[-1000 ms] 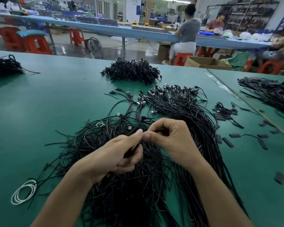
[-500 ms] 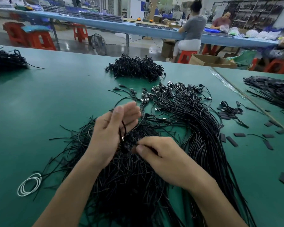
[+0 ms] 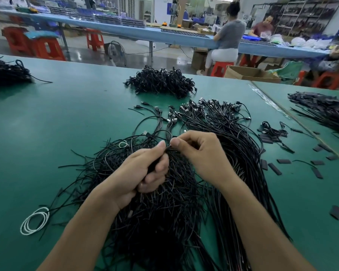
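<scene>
Both hands are up over the middle of the green table (image 3: 67, 118), just above a big loose pile (image 3: 160, 222) of black wires that runs from the near edge toward the centre. The left hand (image 3: 143, 169) has its fingers curled round a short black wire (image 3: 153, 166), thumb laid along the top. The right hand (image 3: 200, 153) meets it thumb to thumb and pinches the wire's upper end between thumb and forefinger, with the other fingers tucked in. The end itself is too small to make out. The wire sits in the air between the two hands, right over the pile.

Past the hands, a fan of plugged cables (image 3: 213, 118) spreads toward the far edge, and a tight black bundle (image 3: 160, 81) lies close to that edge. Another dark heap (image 3: 6, 73) sits at the far left corner. A white loop (image 3: 34, 221) lies near the left of the near edge. Short flat black sleeves (image 3: 274, 169) are scattered toward the right edge.
</scene>
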Tool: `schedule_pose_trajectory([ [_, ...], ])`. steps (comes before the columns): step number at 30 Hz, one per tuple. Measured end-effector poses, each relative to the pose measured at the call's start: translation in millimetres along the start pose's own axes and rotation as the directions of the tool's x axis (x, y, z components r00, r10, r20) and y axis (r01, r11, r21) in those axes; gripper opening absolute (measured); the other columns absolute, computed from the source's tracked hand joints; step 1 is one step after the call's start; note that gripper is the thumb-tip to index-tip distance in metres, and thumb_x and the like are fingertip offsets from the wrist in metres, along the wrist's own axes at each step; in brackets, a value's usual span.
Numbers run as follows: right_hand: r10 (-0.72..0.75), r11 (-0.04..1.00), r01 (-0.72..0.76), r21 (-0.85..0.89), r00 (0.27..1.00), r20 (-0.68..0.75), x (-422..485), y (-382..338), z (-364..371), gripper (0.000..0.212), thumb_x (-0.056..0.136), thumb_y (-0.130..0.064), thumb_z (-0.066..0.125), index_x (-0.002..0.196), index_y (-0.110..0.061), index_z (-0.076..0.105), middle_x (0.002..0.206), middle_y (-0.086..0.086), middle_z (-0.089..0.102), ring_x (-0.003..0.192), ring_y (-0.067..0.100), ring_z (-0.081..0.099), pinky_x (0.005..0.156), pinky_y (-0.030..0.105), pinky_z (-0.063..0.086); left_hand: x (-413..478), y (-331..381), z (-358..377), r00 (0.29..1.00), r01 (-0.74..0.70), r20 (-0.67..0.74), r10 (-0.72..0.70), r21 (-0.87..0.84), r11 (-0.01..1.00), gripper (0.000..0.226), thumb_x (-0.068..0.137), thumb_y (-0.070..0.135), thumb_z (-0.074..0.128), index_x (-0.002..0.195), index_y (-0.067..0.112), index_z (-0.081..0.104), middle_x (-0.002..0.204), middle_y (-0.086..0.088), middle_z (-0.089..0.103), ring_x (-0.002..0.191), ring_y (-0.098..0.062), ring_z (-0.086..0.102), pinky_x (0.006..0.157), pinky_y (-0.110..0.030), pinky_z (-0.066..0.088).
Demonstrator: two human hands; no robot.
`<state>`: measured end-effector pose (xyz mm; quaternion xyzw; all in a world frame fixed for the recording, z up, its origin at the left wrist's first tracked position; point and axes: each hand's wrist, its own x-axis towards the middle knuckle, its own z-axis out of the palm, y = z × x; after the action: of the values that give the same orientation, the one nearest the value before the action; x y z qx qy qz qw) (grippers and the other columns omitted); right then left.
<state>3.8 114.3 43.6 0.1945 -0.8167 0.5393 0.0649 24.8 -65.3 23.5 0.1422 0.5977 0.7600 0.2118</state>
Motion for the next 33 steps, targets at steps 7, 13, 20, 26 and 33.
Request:
schedule_pose_trajectory([
  [7, 0.094, 0.984, -0.079, -0.162, 0.991, 0.091, -7.8, 10.2, 25.2, 0.035, 0.103, -0.023, 0.052, 0.069, -0.030, 0.059, 0.062, 0.008, 0.055, 0.053, 0.012, 0.040, 0.050, 0.035, 0.035, 9.1, -3.4, 4.8, 0.957, -0.270, -0.191, 0.217, -0.324, 0.907, 0.037, 0.093, 0.037, 0.050, 0.075, 0.017, 0.076, 0.071, -0.002, 0.068, 0.057, -0.010, 0.063, 0.053, -0.019, 0.053],
  [13, 0.138, 0.941, -0.064, -0.331, 0.969, 0.204, -15.1, 12.7, 29.3, 0.031, 0.102, -0.020, 0.050, 0.072, -0.026, 0.051, 0.066, -0.002, 0.056, 0.053, 0.013, 0.044, 0.053, 0.027, 0.037, 25.0, -13.5, 5.2, 0.893, -0.404, -0.328, 0.307, -0.286, 0.869, 0.039, 0.093, 0.028, 0.048, 0.117, 0.003, 0.066, 0.115, -0.015, 0.073, 0.108, -0.026, 0.070, 0.087, -0.028, 0.057],
  [20, 0.117, 0.906, 0.000, -0.422, 0.961, 0.251, -21.2, 11.4, 10.8, 0.018, 0.097, -0.035, 0.057, 0.085, -0.024, 0.066, 0.072, -0.008, 0.062, 0.063, 0.011, 0.056, 0.063, 0.041, 0.052, 34.2, -23.8, 6.5, 0.819, -0.260, -0.372, 0.437, 0.438, 0.861, 0.028, 0.106, 0.019, 0.042, 0.121, 0.014, 0.066, 0.112, 0.003, 0.073, 0.106, -0.007, 0.069, 0.091, -0.022, 0.054],
  [26, -0.024, 0.951, 0.077, -0.298, 0.984, 0.176, -9.2, 3.8, -23.3, 0.008, 0.084, -0.030, 0.079, 0.080, -0.026, 0.074, 0.074, -0.014, 0.069, 0.073, 0.001, 0.066, 0.068, 0.019, 0.052, 26.4, -15.1, 15.5, 0.984, 0.063, -0.175, 0.021, 0.463, 0.884, 0.048, 0.107, 0.031, 0.035, 0.082, 0.005, 0.067, 0.063, -0.002, 0.071, 0.054, -0.016, 0.065, 0.052, -0.025, 0.052],
  [33, 0.021, 0.979, -0.055, 0.198, 0.985, 0.170, 1.5, 6.8, -24.7, 0.018, 0.078, -0.016, 0.077, 0.087, -0.007, 0.064, 0.090, 0.012, 0.071, 0.085, 0.028, 0.068, 0.085, 0.040, 0.058, 24.8, 3.1, 3.8, 0.993, 0.052, 0.083, -0.083, 0.320, 0.946, 0.060, 0.102, 0.056, 0.035, 0.054, 0.022, 0.049, 0.044, 0.007, 0.034, 0.038, -0.009, 0.026, 0.037, -0.018, 0.024],
])
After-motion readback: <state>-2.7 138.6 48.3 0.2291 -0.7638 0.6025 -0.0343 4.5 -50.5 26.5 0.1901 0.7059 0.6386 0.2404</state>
